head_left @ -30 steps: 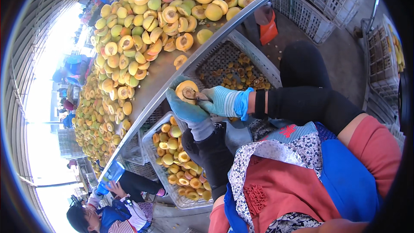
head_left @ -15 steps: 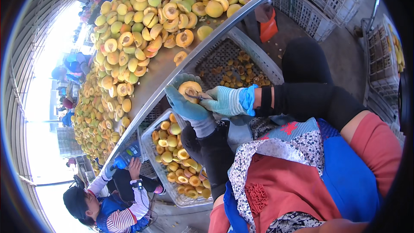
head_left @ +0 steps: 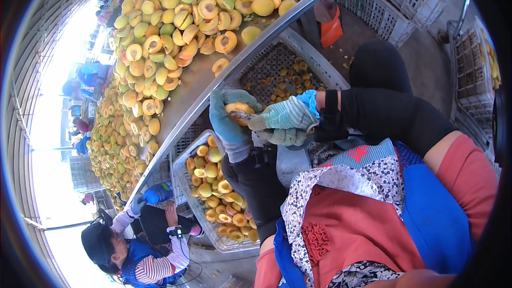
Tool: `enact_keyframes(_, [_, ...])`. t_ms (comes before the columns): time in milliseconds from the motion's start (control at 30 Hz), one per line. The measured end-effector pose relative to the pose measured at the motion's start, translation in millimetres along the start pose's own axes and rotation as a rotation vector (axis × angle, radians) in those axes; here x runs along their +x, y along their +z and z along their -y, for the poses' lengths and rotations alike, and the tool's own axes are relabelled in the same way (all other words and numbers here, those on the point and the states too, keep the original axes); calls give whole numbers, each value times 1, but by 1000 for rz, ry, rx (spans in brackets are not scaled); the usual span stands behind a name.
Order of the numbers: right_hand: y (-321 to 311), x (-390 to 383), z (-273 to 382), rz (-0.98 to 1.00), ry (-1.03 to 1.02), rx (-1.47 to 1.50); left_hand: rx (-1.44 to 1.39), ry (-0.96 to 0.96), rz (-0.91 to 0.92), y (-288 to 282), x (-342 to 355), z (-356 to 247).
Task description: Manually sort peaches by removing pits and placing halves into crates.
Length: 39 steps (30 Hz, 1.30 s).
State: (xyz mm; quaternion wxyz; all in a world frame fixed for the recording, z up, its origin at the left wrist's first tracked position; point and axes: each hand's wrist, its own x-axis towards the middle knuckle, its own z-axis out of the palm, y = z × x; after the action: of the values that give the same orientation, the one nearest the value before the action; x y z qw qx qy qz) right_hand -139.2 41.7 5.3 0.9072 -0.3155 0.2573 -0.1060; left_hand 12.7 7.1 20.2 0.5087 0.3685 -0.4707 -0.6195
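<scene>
My left hand (head_left: 226, 121), in a blue-grey glove, is closed round a yellow peach half (head_left: 238, 108), cut side facing my other hand. In my right hand (head_left: 284, 119), gloved in pale green and white stripes, is a small curved pitting knife (head_left: 246, 116). Its metal tip sits against the middle of the peach half; the handle is hidden in my fist. Both hands meet just inside the table's metal edge (head_left: 205, 95), above a grey plastic crate (head_left: 333, 72) holding small brown-yellow pits or scraps. Heaped peach halves (head_left: 154, 44) cover much of the table.
Left of my knees, a white crate (head_left: 214, 237) holds peach halves. Beyond it sits a co-worker (head_left: 140, 253) with a blue bottle (head_left: 154, 194). Stacked crates (head_left: 373, 13) stand at far right, with an orange bag (head_left: 331, 29) nearby.
My left hand has turned the peach half, so its cut face shows less. My right hand has rolled over with the knife at the fruit. The co-worker's bottle is lower.
</scene>
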Motion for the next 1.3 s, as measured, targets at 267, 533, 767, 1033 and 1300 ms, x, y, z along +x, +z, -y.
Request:
enact_keyframes(267, [4,-9,-6,-258,-131,-369,-237,88,-79,7,-1,10])
enact_keyframes(533, [-40,-20,-18,-714,9,-1535,-181,203,-556,-87,-42,-52])
enact_keyframes(767, [-16,-25,4,-863,-261,-1307,712,264,-671,-117,-58,-74])
enact_keyframes(1033, [-32,-22,5,-967,-495,-1308,1414,6,-148,-35,125,-15])
enact_keyframes(1300, [-26,-16,19,-1071,-885,-1087,322,254,-186,-17,98,-14])
